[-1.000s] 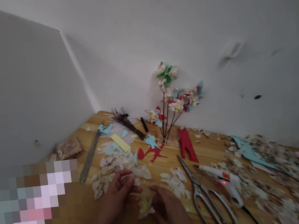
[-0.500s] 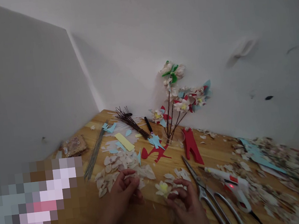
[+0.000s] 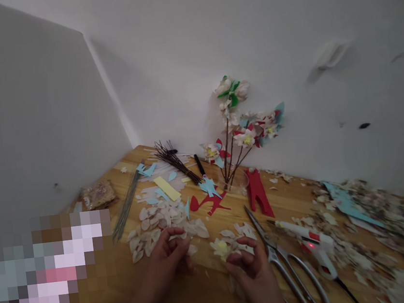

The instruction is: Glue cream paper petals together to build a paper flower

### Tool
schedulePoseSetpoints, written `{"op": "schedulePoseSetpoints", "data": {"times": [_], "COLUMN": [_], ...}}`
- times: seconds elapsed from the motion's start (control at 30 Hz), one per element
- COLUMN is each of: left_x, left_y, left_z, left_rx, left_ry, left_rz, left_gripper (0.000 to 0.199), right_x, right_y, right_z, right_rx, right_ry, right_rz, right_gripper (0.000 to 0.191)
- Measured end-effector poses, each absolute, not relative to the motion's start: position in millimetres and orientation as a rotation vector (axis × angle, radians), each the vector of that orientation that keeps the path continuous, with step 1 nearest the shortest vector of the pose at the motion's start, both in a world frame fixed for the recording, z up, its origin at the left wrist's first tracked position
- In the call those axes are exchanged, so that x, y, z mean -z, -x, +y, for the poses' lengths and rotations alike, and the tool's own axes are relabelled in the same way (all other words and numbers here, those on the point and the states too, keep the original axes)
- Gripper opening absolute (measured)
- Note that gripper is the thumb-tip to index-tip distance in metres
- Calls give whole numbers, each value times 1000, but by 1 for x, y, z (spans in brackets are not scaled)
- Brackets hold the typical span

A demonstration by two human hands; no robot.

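My right hand [image 3: 254,272] pinches a small artificial flower [image 3: 220,247] with white petals and a yellow centre, which faces upward and to the left. Its stem end is hidden behind my fingers. To the left, my left hand [image 3: 173,252] is closed, thumb against fingertips, and whatever it may hold is hidden. That hand sits at the near edge of a pile of pale loose petals [image 3: 151,220]. A few more petals [image 3: 245,231] lie just behind my right hand. Metal scissors [image 3: 271,250] rest right beside it, blades pointing away.
A white glue gun [image 3: 309,239] with a lit red light lies at right, near heaped petals [image 3: 391,246]. Behind stand finished flower stems [image 3: 228,158] by red paper [image 3: 258,193]. Bundled brown stems [image 3: 177,164], grey wires [image 3: 129,198] and a yellow strip [image 3: 167,188] lie farther back.
The view has shifted slightly, so the table things sit a little higher in the picture. Both hands keep nearly the same pose, and the flower stays in my right hand.
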State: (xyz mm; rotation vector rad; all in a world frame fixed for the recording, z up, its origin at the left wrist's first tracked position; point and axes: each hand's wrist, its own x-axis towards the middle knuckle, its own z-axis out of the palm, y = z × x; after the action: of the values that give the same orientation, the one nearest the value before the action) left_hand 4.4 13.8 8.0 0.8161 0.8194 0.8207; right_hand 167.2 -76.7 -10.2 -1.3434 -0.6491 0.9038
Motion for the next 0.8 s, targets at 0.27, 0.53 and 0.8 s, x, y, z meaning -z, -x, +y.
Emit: {"op": "schedulePoseSetpoints", "data": {"times": [0.27, 0.53, 0.8], "left_x": [-14, -27, -42], "left_y": [-8, -24, -38], "left_z": [10, 8, 4], "left_rx": [-761, -720, -804], "left_ry": [-885, -889, -1001], "left_rz": [878, 882, 756], "left_gripper": [46, 40, 41], "right_x": [-5, -5, 3], "right_y": [-163, -164, -168], "right_z": [-75, -75, -90], "right_rx": [-1076, -1064, -433], "right_ry": [1231, 1137, 1248], "right_rz": [-389, -475, -840], "right_gripper": [60, 53, 36]}}
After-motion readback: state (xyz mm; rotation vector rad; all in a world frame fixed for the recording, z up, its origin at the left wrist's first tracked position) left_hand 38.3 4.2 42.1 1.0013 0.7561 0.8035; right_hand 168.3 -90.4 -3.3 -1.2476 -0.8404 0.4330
